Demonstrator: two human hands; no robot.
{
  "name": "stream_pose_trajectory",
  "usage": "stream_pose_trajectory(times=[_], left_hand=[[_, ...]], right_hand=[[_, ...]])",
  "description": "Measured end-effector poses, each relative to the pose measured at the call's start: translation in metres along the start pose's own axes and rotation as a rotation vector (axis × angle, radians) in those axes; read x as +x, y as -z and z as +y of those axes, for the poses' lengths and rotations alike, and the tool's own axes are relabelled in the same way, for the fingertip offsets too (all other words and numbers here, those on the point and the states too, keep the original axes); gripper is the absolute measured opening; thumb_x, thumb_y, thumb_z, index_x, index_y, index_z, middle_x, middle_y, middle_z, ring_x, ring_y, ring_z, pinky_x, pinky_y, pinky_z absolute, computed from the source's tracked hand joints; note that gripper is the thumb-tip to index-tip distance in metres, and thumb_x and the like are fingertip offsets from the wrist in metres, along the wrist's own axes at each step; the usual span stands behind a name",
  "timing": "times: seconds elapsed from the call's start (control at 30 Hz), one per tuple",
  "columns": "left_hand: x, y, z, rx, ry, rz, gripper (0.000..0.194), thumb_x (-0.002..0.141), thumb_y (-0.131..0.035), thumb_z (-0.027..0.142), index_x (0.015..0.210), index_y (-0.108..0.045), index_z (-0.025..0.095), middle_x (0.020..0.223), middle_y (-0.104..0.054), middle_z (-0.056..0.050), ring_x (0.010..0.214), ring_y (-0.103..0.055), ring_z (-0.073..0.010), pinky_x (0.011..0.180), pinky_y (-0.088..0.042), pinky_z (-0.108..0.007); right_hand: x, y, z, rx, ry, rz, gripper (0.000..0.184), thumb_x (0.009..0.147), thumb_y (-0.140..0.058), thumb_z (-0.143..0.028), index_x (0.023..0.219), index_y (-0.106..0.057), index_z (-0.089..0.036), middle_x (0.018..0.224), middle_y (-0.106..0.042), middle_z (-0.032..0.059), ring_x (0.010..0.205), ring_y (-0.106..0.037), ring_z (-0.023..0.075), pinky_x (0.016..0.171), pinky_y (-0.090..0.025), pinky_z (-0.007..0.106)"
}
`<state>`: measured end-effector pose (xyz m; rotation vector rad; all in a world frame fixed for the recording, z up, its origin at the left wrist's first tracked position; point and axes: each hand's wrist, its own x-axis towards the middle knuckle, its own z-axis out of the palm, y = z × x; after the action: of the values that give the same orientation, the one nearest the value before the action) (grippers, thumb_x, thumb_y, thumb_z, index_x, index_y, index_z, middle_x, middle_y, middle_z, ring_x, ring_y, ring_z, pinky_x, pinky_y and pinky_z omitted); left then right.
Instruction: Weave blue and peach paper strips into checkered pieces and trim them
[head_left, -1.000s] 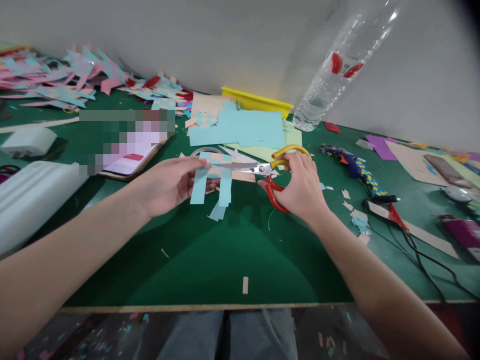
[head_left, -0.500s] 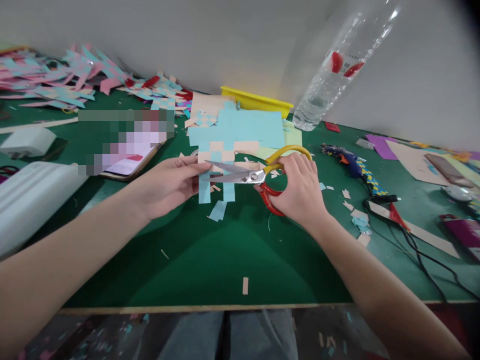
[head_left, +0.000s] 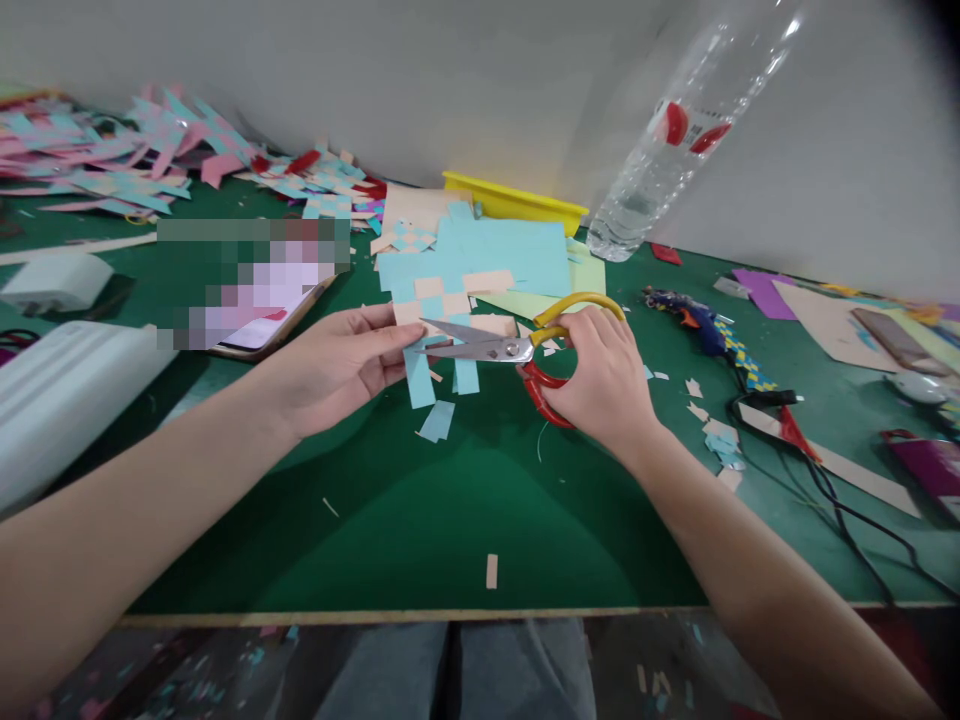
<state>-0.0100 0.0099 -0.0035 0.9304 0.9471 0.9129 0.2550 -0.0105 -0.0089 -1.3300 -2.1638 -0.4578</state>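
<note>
Between thumb and fingers, my left hand [head_left: 349, 365] pinches the left edge of a woven paper piece [head_left: 429, 287] made of blue and peach strips. Blue strip ends hang below it. My right hand [head_left: 600, 365] grips scissors [head_left: 495, 347] with one yellow and one red handle loop. Their blades are slightly parted and point left across the lower part of the weave, the tips close to my left thumb. Under the hanging strips, a blue paper scrap [head_left: 437, 421] rests on the green table [head_left: 420, 520].
Blue paper [head_left: 517, 255] lies before a yellow tray [head_left: 517, 203]. A plastic bottle [head_left: 637, 190] stands behind at right. The phone [head_left: 277, 310] and a white charger [head_left: 60, 283] lie left. Woven strips [head_left: 142, 150] pile up at back left; black cables [head_left: 847, 505] run along the right.
The woven paper piece has tilted slightly, its hanging strips now slanting to the right. The scissors have shifted a little right, and their blades have closed somewhat.
</note>
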Motion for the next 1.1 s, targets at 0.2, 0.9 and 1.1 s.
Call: stream_pose_trajectory(times=[0.2,0.9,1.1], left_hand=[[0.0003,-0.0009,0.0014,-0.02,0.01,0.05,0.012,0.077,-0.072,0.02,0.086,-0.069,0.014,0.092,-0.072,-0.005,0.081,-0.066,-0.0137,0.073,-0.053,-0.025],[-0.0027,-0.0031,0.0053,-0.051,-0.032,-0.132,0.029,0.083,-0.058,0.009,0.111,-0.066,0.015,0.106,-0.071,-0.005,0.089,-0.068,-0.0146,0.078,-0.056,-0.025],[-0.0041,-0.0031,0.0046,-0.05,-0.046,-0.128,0.029,0.082,-0.061,0.011,0.11,-0.068,0.016,0.103,-0.072,-0.004,0.084,-0.068,-0.0131,0.076,-0.056,-0.025]], right_hand=[[0.0002,-0.0006,0.0006,-0.011,0.028,0.02,0.028,0.072,-0.059,-0.032,0.096,-0.051,-0.018,0.087,-0.061,0.0092,0.084,-0.056,0.0264,0.074,-0.044,0.039],[-0.0005,-0.0015,0.0042,0.02,0.031,0.07,0.023,0.073,-0.06,-0.03,0.092,-0.055,-0.018,0.086,-0.065,0.0091,0.084,-0.061,0.0254,0.073,-0.049,0.038],[0.0014,0.0016,0.004,-0.051,0.055,0.102,0.018,0.077,-0.056,-0.03,0.09,-0.056,-0.017,0.081,-0.065,0.0085,0.079,-0.06,0.0239,0.07,-0.048,0.037]])
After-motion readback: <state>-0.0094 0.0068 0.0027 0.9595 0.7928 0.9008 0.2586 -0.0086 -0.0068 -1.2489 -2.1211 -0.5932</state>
